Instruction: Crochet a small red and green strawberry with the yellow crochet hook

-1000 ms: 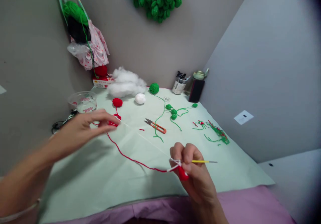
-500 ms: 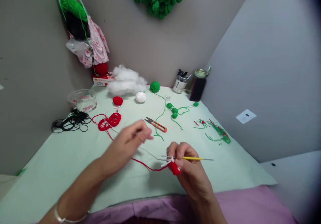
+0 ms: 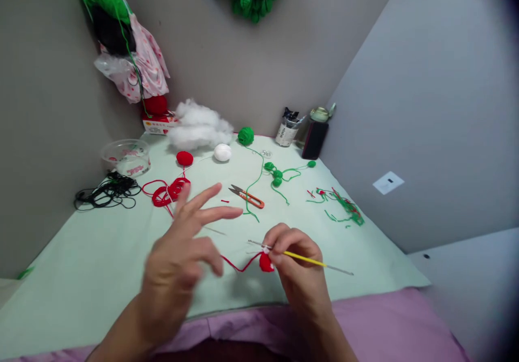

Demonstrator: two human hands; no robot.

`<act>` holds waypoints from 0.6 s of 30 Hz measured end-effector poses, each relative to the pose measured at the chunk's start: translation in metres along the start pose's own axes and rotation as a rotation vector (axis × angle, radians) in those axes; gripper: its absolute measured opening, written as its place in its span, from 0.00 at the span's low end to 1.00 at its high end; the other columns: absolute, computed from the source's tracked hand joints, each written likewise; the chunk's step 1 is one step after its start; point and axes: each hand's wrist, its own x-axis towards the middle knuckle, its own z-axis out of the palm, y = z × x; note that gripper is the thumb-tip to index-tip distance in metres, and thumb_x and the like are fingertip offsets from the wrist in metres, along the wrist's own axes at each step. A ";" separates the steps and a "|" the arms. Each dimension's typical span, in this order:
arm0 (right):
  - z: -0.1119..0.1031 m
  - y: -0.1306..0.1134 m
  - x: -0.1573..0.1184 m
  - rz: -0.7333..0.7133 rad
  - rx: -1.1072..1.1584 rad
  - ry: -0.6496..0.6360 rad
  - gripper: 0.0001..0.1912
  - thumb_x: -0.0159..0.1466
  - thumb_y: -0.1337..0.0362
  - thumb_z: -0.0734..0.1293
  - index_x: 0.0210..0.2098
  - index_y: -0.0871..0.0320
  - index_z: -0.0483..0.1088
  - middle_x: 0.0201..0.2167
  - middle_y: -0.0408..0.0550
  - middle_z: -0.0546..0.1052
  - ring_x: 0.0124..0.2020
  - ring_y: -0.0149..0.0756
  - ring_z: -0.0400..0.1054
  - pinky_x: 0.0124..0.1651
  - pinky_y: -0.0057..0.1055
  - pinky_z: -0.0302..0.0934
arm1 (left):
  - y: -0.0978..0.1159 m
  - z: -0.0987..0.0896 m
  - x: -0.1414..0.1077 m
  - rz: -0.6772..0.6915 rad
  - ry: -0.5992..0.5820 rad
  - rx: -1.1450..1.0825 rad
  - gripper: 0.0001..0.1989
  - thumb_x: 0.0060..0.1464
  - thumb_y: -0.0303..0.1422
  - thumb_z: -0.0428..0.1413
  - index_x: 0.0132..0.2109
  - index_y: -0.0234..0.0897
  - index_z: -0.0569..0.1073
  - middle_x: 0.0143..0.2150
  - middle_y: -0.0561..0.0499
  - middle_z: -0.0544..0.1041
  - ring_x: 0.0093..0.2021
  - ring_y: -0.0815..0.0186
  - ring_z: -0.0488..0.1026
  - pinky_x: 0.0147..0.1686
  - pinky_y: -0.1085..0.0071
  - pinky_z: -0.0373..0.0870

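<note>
My right hand (image 3: 298, 259) pinches a crochet hook (image 3: 304, 256) with a yellow middle and metal ends. The same fingers hold a small red-and-white crocheted piece (image 3: 266, 262) just under the hook. Red yarn (image 3: 242, 270) runs left from that piece toward my left hand (image 3: 178, 259). Slightly blurred, my left hand is raised over the table with its fingers spread apart; no grasped object shows in it. A thin strand of white yarn (image 3: 214, 230) passes behind its fingers. Beyond lie orange-handled thread snips (image 3: 248, 196).
Behind sit a red yarn ball (image 3: 185, 158), a white ball (image 3: 223, 152), a green ball (image 3: 245, 135) and white stuffing (image 3: 198, 127). Black cord (image 3: 107, 192) and a clear tub (image 3: 126, 158) are left. Green knotted pieces (image 3: 277, 175), yarn scraps (image 3: 348, 208) and a phone (image 3: 315, 140) are right.
My left hand has moved left and nearer to me, and its fingers have spread. My right hand has shifted slightly left with the hook and crocheted piece. A red scrap now shows near the snips.
</note>
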 end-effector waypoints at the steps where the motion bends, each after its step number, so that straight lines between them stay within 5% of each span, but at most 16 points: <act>1: 0.001 0.000 -0.002 -0.033 -0.047 0.007 0.06 0.60 0.68 0.79 0.30 0.51 0.80 0.31 0.44 0.79 0.29 0.32 0.70 0.31 0.29 0.64 | -0.005 0.003 -0.004 0.041 -0.041 0.180 0.25 0.64 0.57 0.54 0.29 0.50 0.85 0.55 0.48 0.82 0.73 0.43 0.57 0.75 0.42 0.28; 3: 0.003 0.000 -0.005 -0.105 -0.158 0.027 0.07 0.62 0.70 0.76 0.33 0.50 0.81 0.33 0.45 0.80 0.33 0.34 0.72 0.34 0.30 0.67 | -0.013 0.011 -0.012 0.006 -0.069 0.335 0.15 0.59 0.52 0.63 0.44 0.53 0.87 0.55 0.45 0.81 0.70 0.41 0.60 0.74 0.41 0.33; 5: 0.006 0.000 -0.009 -0.174 -0.274 0.040 0.08 0.63 0.71 0.75 0.35 0.49 0.82 0.35 0.46 0.80 0.36 0.35 0.73 0.36 0.31 0.68 | -0.017 0.017 -0.019 -0.161 -0.056 0.240 0.21 0.55 0.46 0.69 0.55 0.53 0.84 0.49 0.45 0.80 0.56 0.47 0.72 0.66 0.47 0.59; 7: 0.010 0.001 -0.013 -0.225 -0.366 0.036 0.09 0.64 0.71 0.74 0.36 0.49 0.82 0.36 0.47 0.81 0.37 0.36 0.74 0.38 0.32 0.68 | -0.016 0.023 -0.025 -0.389 -0.019 0.021 0.25 0.54 0.41 0.70 0.60 0.52 0.81 0.42 0.49 0.77 0.40 0.60 0.73 0.48 0.60 0.72; 11: 0.013 0.006 -0.019 -0.281 -0.438 0.034 0.10 0.65 0.71 0.74 0.38 0.48 0.82 0.37 0.47 0.82 0.39 0.38 0.75 0.41 0.34 0.69 | -0.011 0.033 -0.030 -0.686 0.033 -0.376 0.29 0.53 0.38 0.71 0.62 0.48 0.78 0.37 0.54 0.74 0.30 0.71 0.69 0.31 0.73 0.70; 18: 0.014 0.008 -0.015 -0.161 -0.324 -0.009 0.07 0.64 0.69 0.75 0.38 0.49 0.83 0.38 0.48 0.82 0.41 0.39 0.75 0.43 0.36 0.70 | -0.005 0.033 -0.024 -0.821 0.067 -0.646 0.29 0.50 0.33 0.72 0.60 0.37 0.78 0.30 0.55 0.77 0.26 0.72 0.71 0.24 0.78 0.67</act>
